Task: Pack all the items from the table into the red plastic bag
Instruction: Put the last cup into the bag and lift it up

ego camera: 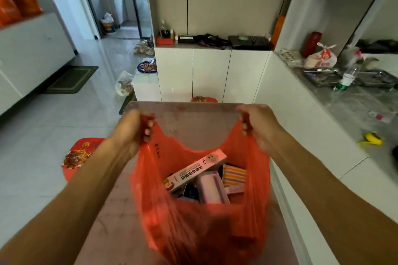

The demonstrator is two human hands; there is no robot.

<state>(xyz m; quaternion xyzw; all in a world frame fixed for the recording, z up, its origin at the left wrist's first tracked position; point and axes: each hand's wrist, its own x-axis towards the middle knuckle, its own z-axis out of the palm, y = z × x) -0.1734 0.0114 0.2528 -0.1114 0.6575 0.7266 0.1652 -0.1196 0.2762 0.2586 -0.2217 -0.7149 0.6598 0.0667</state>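
The red plastic bag [193, 228] hangs open over the brownish table [189, 118]. My left hand [133, 129] grips its left handle and my right hand [258, 125] grips its right handle, pulling the mouth wide. Inside lie a long white box with printed characters [193, 171], a pale pink box [213, 187], an orange-striped packet [233, 175] and darker items beneath. No loose items show on the visible table surface.
A grey counter [355, 109] runs along the right with metal trays [323, 77], a plastic bottle [346, 79], a white bag [321, 59] and a yellow object [371, 138]. White cabinets [211, 73] stand beyond the table. A red stool [79, 155] sits on the floor at left.
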